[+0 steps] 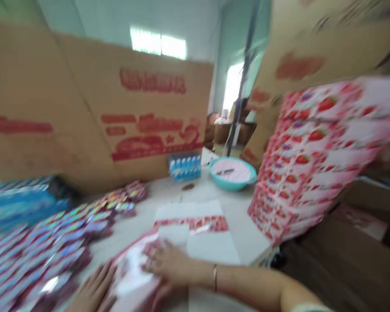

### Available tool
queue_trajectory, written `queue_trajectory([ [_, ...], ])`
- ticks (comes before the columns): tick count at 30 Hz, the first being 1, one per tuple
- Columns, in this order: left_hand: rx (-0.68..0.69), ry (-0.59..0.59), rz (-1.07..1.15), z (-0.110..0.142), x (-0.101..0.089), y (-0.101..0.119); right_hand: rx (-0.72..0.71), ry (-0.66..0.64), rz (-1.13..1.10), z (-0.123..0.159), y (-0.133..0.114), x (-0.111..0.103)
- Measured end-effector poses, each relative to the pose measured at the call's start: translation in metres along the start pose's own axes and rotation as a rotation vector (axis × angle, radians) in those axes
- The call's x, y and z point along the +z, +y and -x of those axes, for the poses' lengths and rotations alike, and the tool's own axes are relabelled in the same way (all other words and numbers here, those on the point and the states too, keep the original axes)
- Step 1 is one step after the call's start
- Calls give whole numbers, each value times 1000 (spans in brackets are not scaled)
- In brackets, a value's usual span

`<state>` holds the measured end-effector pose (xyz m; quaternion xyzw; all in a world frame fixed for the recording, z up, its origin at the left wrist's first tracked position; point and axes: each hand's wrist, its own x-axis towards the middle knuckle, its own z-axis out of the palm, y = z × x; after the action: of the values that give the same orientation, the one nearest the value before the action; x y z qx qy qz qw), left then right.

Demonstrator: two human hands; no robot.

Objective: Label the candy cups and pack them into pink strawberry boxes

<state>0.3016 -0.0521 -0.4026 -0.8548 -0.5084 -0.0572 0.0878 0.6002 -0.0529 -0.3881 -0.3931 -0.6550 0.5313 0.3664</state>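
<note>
My right hand (169, 262), a thin bangle on its wrist, lies on a glossy pink and white packet (133, 268) at the near edge of the white table (243, 234); its fingers curl over the packet's upper part. My left hand (92, 290) rests flat with fingers stretched out at the packet's left side, touching it. White sheets with a red strawberry strip (195, 223) lie just beyond the hands. Everything is blurred by motion.
A long fan of shiny purple-pink packets (58, 238) covers the left of the table. Blue packs (16, 203) lie far left. A teal bowl (233, 173) and small blue cartons (185, 167) stand at the back. A leaning stack of strawberry-printed packs (308, 156) and cardboard walls (84, 112) close in.
</note>
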Motion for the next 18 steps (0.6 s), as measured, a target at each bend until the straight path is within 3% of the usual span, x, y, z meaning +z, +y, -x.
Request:
queue_trajectory([
  [3,44,-64,191,28,-2,46,-161,-235,538,15,19,16],
  [5,4,-56,293,33,0,75,-305,-257,771,18,31,19],
  [9,-157,-8,465,28,-9,98,-419,-193,612,29,39,8],
  [13,-180,22,564,20,-37,87,-291,-5,402,53,37,-5],
  [18,-187,-28,359,14,-56,87,-175,15,300,62,46,4],
])
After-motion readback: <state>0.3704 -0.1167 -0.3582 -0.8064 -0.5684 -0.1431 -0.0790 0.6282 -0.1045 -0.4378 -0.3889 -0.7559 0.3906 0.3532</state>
